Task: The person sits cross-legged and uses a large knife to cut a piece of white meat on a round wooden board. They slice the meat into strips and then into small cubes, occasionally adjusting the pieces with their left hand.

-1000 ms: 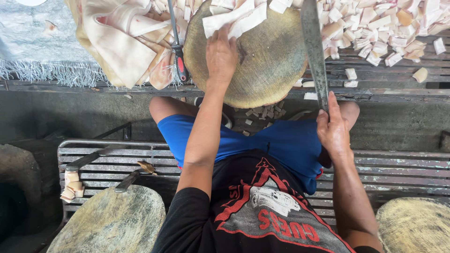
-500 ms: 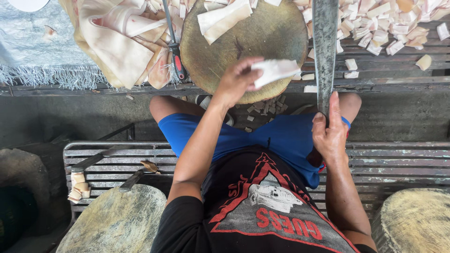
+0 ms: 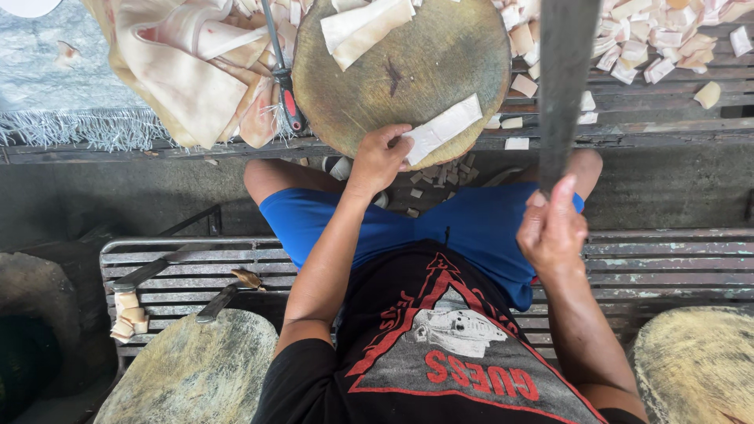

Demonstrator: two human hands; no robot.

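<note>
The left hand [image 3: 379, 157] pinches one end of a flat pale strip [image 3: 442, 129] that lies at the near edge of a round wooden chopping block [image 3: 408, 63]. The fingers curl over the end of the strip, so that end is hidden.

The right hand [image 3: 554, 232] is shut around the handle of a long dark metal blade [image 3: 565, 78]. The handle is hidden inside the fist. The blade points up and away from the person, and its tip is cut off at the top edge.

2 more pale strips [image 3: 363, 25] lie at the far side of the block, partly cut off at the top. Many small pale cut pieces [image 3: 652, 47] are spread over the slatted wooden surface [image 3: 667, 102] to the right of the block. To the left lies a big heap of pale folded sheets [image 3: 188, 71], with a tool with a red and black handle [image 3: 284, 86] resting beside it.

The person sits on a slatted bench [image 3: 188, 267]. A knife [image 3: 157, 267] and a small stack of pale pieces [image 3: 129, 314] lie on its left part. 2 more round blocks [image 3: 188, 369] show at the bottom corners, both cut off. Small scraps [image 3: 440, 177] lie on the floor below the block, hard to make out.
</note>
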